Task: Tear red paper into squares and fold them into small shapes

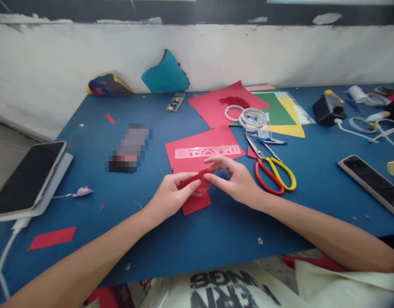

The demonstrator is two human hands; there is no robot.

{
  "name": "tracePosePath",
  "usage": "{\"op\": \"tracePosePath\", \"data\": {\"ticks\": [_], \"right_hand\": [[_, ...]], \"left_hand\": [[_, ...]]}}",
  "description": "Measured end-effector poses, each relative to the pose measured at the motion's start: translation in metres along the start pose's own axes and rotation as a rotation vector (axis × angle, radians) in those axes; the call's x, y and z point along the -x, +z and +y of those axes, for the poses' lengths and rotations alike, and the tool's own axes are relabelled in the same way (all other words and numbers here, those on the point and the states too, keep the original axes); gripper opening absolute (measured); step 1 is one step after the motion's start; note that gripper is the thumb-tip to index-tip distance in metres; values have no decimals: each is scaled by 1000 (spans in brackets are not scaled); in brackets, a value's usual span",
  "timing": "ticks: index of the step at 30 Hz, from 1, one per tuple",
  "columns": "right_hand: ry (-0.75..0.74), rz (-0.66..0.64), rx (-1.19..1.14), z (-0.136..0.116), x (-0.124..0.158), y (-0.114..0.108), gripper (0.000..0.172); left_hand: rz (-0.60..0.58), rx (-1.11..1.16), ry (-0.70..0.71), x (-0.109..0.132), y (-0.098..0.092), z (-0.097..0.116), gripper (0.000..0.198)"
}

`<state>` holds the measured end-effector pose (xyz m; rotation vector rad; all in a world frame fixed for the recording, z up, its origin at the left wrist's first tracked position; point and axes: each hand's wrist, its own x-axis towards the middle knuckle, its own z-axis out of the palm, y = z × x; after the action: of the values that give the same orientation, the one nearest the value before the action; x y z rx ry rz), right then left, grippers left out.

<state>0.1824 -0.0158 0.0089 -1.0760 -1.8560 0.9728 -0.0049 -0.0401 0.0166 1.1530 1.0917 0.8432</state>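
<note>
A small folded piece of red paper (194, 179) is held over the near side of the table. My left hand (174, 192) pinches it between thumb and fingers from the left. At its right end my right hand (237, 182) has the thumb on the paper and the fingers curled behind it, the index finger raised off it. Below the hands lies a red paper scrap (197, 204) on the table. Just beyond them, a clear plastic ruler (208, 151) rests on a larger red sheet (180, 164). Scissors (270, 169) with red and yellow handles lie right of my right hand, blades slightly apart.
Behind are a red sheet (208, 109) with red shreds, green paper (280, 109), yellow paper (291, 129) and white tape rolls (253, 118). Phones lie left (30, 177) and right (374, 184). A red strip (52, 238) is front left; a black charger (328, 110) stands back right.
</note>
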Motion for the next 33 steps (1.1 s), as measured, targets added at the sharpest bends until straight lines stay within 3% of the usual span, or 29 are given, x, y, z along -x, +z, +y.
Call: {"op": "tracePosePath", "data": {"ticks": [4,12,33], "right_hand": [[22,-19,-3,0,-2,-1,10],[-11,28,44,0,-2,-2,15],[3,23,13,2,-4,-3,19]], "left_hand": [[-6,-29,-12,-1,-2,-3,35],[49,-113,6,-3,-5,-3,31],[19,-183,56,-3,-3,1,25]]}}
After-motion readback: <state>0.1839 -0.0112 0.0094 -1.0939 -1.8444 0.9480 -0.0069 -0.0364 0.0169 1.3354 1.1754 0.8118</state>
